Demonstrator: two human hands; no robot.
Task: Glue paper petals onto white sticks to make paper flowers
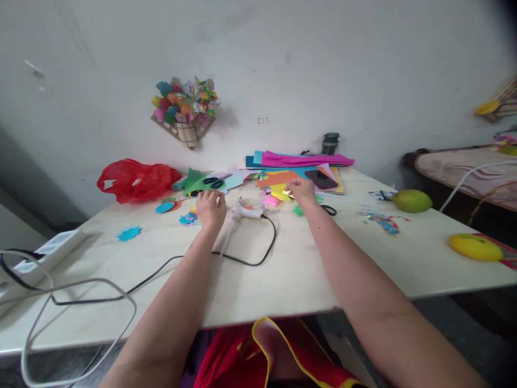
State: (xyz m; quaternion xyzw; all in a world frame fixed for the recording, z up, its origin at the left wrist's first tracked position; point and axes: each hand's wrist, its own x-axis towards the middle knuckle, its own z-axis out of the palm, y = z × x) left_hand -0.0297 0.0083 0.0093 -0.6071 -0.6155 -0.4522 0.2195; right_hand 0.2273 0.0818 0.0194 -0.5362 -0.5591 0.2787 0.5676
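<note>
My left hand (210, 209) is closed near the middle of the table, just left of a white glue gun (247, 212); a tiny bit of yellow shows at its fingers, too small to name. Blue flower shapes (188, 218) lie to its left. My right hand (301, 191) has its fingers pinched over yellow paper pieces (279, 194); what is between the fingertips is too small to make out. A pink piece (271, 202) lies just left of that hand, and dark scissor handles (328, 210) show to its right.
Behind are a red plastic bag (135, 180), scissors (214, 182), a phone (321, 179) and coloured sheets (307, 160). Two yellow-green fruits (412, 200) sit at the right. A black cord (161, 268) crosses the table to a power strip (60, 249).
</note>
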